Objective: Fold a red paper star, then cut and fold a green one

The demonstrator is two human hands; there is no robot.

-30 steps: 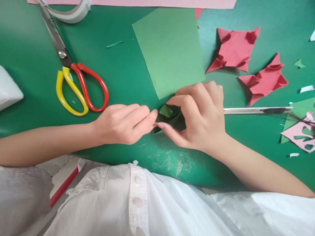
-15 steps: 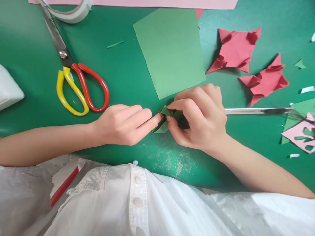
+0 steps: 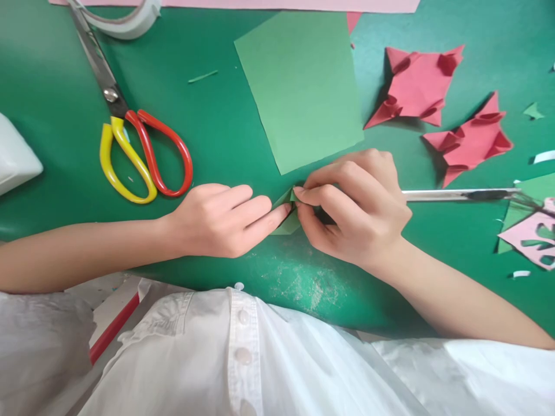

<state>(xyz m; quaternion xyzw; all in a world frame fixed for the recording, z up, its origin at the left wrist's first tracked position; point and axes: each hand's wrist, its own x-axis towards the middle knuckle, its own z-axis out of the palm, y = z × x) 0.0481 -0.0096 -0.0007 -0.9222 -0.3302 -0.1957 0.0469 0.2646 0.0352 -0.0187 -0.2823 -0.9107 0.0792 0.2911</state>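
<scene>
A small folded green paper (image 3: 286,227) lies low on the table between my two hands, partly covered by fingers. My left hand (image 3: 225,221) comes in from the left, its index finger reaching against the fold; its thumb is hidden. From the right, my right hand (image 3: 358,202) pinches a raised green flap between thumb and index finger. Just beyond the hands a flat green paper sheet (image 3: 303,92) rests on the table. Two red folded paper pieces (image 3: 420,86) with pointed, curled corners sit to its right.
Scissors (image 3: 130,150) with yellow and red handles lie at left, near a roll of white tape (image 3: 130,28) and a white object (image 3: 15,153). A metal strip (image 3: 433,196) extends right from behind my right hand. Pink cut-out paper (image 3: 520,231) and scraps lie at right.
My right hand has shifted slightly right, and its finger and thumb have come together on the green flap. My left index finger reaches slightly further right along the fold.
</scene>
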